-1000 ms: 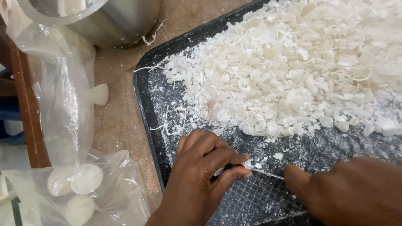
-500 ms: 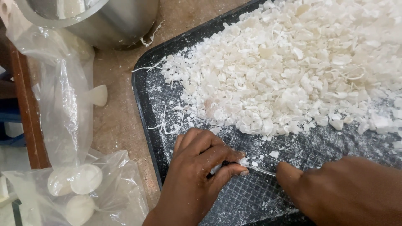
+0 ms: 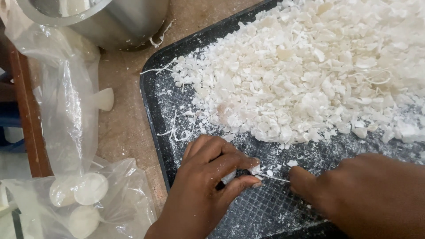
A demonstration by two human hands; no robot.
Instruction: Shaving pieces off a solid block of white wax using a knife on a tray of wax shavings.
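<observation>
Your left hand rests on the black rectangular plastic tray, fingers curled shut on a small white waxy piece pinched between thumb and forefinger. Your right hand, at three o'clock from it, grips a thin blade whose tip touches that piece; how tightly it closes you cannot tell. A heap of white shaved flakes lies at twelve o'clock. A clear plastic bag of white round discs sits at nine o'clock.
</observation>
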